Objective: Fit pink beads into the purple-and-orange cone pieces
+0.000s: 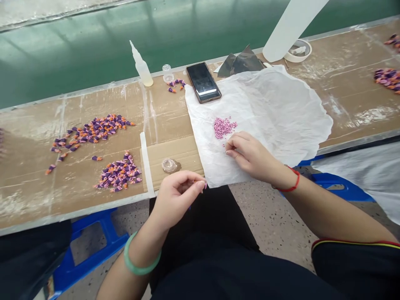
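Purple-and-orange pieces (93, 131) were heaped in two piles on cardboard (175, 150) at left. The left hand (178, 200), a green bangle at its wrist, was held above the near edge of the bench, its fingertips (196, 183) pinched closed on what appeared to be one small piece, partly hidden. A squeeze bottle (141, 66) and a phone (203, 82) were placed along the far edge. Pink beads (224, 127) lay gathered on a white tissue sheet (281, 108), toward the right. The right hand (250, 156), a red string at its wrist, was rested on the tissue just beside the beads, fingers curled nearly shut; whether a bead was held could not be told.
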`<state>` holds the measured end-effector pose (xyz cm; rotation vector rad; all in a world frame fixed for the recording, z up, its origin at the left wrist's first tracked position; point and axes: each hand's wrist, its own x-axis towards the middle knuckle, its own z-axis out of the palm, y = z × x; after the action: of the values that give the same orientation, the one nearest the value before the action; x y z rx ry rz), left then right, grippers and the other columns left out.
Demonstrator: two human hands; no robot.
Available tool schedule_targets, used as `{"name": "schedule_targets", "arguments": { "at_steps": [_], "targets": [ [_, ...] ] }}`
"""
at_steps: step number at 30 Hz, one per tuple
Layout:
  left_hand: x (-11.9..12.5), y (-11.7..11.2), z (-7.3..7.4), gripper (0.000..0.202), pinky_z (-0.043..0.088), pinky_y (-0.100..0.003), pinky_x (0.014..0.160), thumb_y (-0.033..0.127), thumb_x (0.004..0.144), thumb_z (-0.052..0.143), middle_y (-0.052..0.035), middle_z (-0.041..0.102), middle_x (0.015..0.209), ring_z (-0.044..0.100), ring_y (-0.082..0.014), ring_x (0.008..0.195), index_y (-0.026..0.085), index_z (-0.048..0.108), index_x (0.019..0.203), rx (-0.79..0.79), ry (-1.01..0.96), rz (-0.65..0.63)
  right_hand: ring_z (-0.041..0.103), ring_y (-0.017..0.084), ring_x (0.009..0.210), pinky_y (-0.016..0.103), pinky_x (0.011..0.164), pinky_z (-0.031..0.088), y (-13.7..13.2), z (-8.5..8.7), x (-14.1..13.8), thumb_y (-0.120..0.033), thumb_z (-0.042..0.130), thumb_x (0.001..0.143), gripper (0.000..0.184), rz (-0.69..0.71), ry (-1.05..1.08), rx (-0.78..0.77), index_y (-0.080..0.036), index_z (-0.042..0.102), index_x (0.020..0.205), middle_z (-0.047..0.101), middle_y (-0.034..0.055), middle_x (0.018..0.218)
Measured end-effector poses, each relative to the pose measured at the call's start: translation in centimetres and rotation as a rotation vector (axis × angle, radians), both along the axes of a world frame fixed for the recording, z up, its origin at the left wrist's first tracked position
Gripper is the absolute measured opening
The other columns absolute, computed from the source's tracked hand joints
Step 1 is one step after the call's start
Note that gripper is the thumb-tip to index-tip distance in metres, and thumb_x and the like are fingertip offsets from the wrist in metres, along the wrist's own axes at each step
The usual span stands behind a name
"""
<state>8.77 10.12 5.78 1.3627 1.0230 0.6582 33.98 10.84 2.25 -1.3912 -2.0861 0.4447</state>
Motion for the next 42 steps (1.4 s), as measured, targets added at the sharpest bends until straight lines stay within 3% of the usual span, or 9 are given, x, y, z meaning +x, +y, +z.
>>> {"name": "schedule_targets", "arguments": {
  "at_steps": [4,9,18,25,29,34,42],
  "targets": [
    [1.7,0.8,0.2,0.021,0.05,-0.026,0.056,0.03,0.087,0.065,-0.0051,0.071,0.067,0.063,-0.0159,0.061,0.018,0.07,0.072,0.124,0.01,-0.051,0.053,0.021,0.08,0.035,0.071,0.044,-1.4,2.6,-1.2,-0.014,0.05,0.098,0.014,0.15,0.122,-0.029,-0.023,0.048,0.086,0.058,0.0034,0.084],
    [2.6,1.1,0.6,0.017,0.047,-0.026,0.056,0.026,0.087,0.062,-0.0046,0.07,0.069,0.062,-0.0159,0.062,0.018,0.07,0.075,0.21,0.026,-0.079,0.053,0.02,0.081,0.034,0.072,0.044,-2.1,4.7,-2.4,-0.01,0.05,0.099,0.018,0.24,0.079,0.011,-0.023,0.046,0.087,0.056,0.0032,0.083],
    [2.4,0.6,0.5,0.016,0.042,-0.025,0.052,0.023,0.086,0.059,-0.0025,0.065,0.065,0.054,-0.013,0.056,0.018,0.066,0.072,0.227,0.056,-0.11,0.05,0.023,0.078,0.037,0.07,0.046,-2.7,5.1,-3.7,-0.007,0.046,0.097,0.02,0.248,-0.054,0.083,-0.022,0.046,0.084,0.057,0.0061,0.082],
    [2.2,0.2,1.0,0.016,0.042,-0.024,0.05,0.026,0.082,0.061,-0.0005,0.058,0.06,0.051,-0.0122,0.054,0.019,0.061,0.068,0.172,0.009,-0.063,0.057,0.02,0.079,0.034,0.07,0.048,-3.4,5.9,-3.9,-0.013,0.052,0.096,0.011,0.192,0.076,0.04,-0.022,0.051,0.091,0.062,0.0041,0.084],
    [2.0,-0.2,1.1,0.015,0.043,-0.024,0.051,0.027,0.083,0.061,-0.0015,0.061,0.062,0.053,-0.0126,0.056,0.019,0.062,0.07,0.185,0.017,-0.06,0.057,0.018,0.071,0.032,0.064,0.047,-3.7,6.3,-3.8,-0.013,0.054,0.093,0.015,0.204,0.03,0.03,-0.023,0.052,0.083,0.062,0.0016,0.075],
    [2.0,-0.5,1.3,0.014,0.042,-0.024,0.05,0.024,0.082,0.061,-0.0011,0.06,0.062,0.051,-0.0119,0.055,0.018,0.063,0.07,0.18,0.003,-0.065,0.056,0.018,0.067,0.031,0.059,0.046,-3.7,6.5,-4.2,-0.01,0.053,0.091,0.019,0.21,-0.092,0.173,-0.022,0.055,0.077,0.062,0.0024,0.07],
    [1.2,0.1,1.9,0.025,0.042,-0.022,0.053,0.035,0.084,0.067,0.0012,0.056,0.059,0.046,-0.0088,0.051,0.016,0.06,0.068,-0.069,-0.144,-0.153,0.059,0.018,0.076,0.032,0.069,0.051,-3.5,6.3,-3.6,-0.011,0.051,0.1,0.022,0.361,-0.328,0.501,-0.019,0.06,0.082,0.068,0.0038,0.08]
  ]
}}
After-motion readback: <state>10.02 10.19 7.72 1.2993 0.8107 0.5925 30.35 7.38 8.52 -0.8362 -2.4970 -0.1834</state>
